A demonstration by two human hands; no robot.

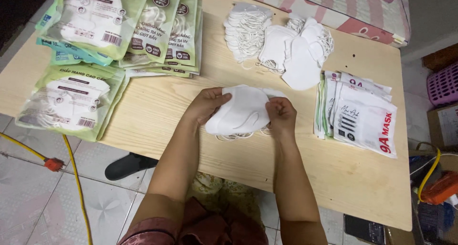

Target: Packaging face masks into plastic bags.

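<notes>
The left hand (208,103) and the right hand (281,114) are both closing on a small stack of white masks (238,112), pinching it from either side just above the wooden surface (191,145); the step in hand looks like squaring up a counted bundle; next it would probably need sliding into an empty white pouch (365,123) lying to the right, which calls for 1 hand freeing itself.
</notes>
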